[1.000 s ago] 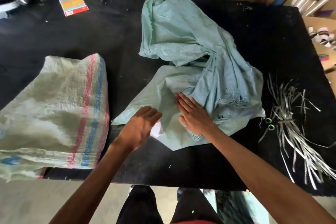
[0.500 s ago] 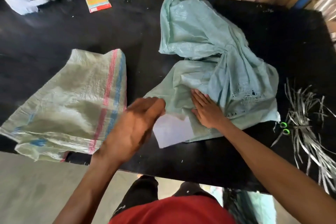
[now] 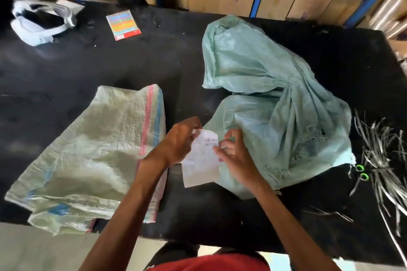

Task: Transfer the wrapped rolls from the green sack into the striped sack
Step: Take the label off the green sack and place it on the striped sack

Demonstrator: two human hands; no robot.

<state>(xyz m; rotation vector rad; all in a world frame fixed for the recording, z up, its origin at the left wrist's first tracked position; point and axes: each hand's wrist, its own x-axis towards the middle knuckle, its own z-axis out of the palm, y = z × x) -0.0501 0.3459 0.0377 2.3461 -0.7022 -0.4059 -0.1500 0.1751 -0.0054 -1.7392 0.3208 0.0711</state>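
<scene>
**packer_guy:** Ok so I'm standing at the near edge of the black table (image 3: 154, 68) and I'm holding a white paper slip (image 3: 201, 160) with both hands. My left hand (image 3: 179, 141) is pinching its top left corner, my right hand (image 3: 234, 154) is gripping the right edge with the fingertips. There's a barcode printed near the top of it.

**tapehead:** Where are the sacks sitting?

**packer_guy:** The striped sack (image 3: 92, 156) is lying flat on the left, with its red and blue stripes running along the right edge, and its near end is hanging a bit over the table edge. The green sack (image 3: 271, 99) is lying crumpled on the right, just behind the slip. I'm not seeing any wrapped rolls, can't tell if any are inside.

**tapehead:** Anything else on there?

**packer_guy:** Green-handled scissors (image 3: 361, 171) among silvery strips (image 3: 383, 160) at the far right, and a colourful booklet (image 3: 123, 25) at the far left.
</scene>
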